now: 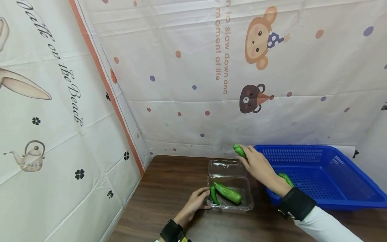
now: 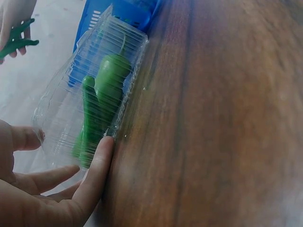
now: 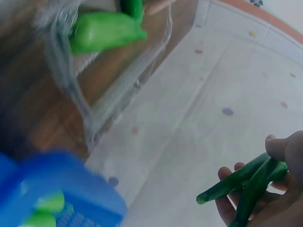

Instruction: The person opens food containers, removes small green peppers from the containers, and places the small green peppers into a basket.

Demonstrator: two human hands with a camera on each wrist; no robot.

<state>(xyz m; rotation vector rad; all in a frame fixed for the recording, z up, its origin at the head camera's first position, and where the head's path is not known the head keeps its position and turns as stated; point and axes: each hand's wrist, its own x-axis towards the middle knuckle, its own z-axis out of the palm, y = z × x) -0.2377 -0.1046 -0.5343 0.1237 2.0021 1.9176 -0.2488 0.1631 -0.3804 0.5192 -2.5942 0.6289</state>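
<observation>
My right fingers (image 3: 272, 146) pinch green peppers (image 3: 246, 182) above the clear box (image 1: 229, 188); my left fingers (image 2: 97, 165) rest straight against its side. Two peppers (image 1: 228, 192) lie inside it, and more wait in the blue basket (image 1: 332, 174) beside it.

The head view looks forward and down from above onto the dark wooden surface (image 1: 169, 188), taking in both hands from a distance. The left wrist view sits low and close, tilted, looking along the clear plastic clamshell box (image 2: 90, 94) toward the blue plastic basket (image 2: 118, 14). The right wrist view, blurred, faces back across the same box (image 3: 94, 80) and basket (image 3: 57, 189).
</observation>
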